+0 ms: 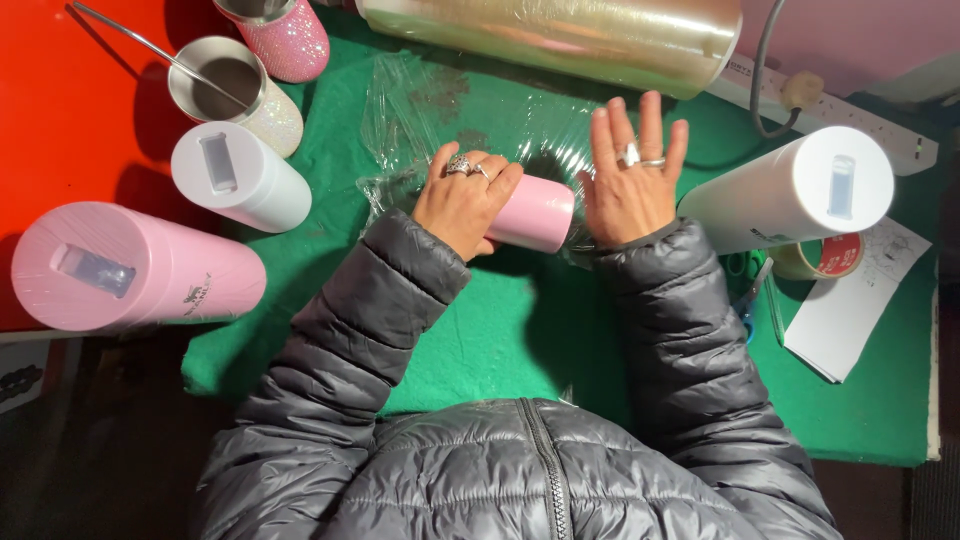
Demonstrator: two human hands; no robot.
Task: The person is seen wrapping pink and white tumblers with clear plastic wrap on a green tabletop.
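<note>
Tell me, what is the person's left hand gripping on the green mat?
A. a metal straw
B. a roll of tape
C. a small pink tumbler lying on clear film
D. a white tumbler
C: the left hand wraps around the pink tumbler, which lies sideways on the clear film.

Bright light from above-right, hard shadows fall left, film roll (550, 35) glares.
</note>
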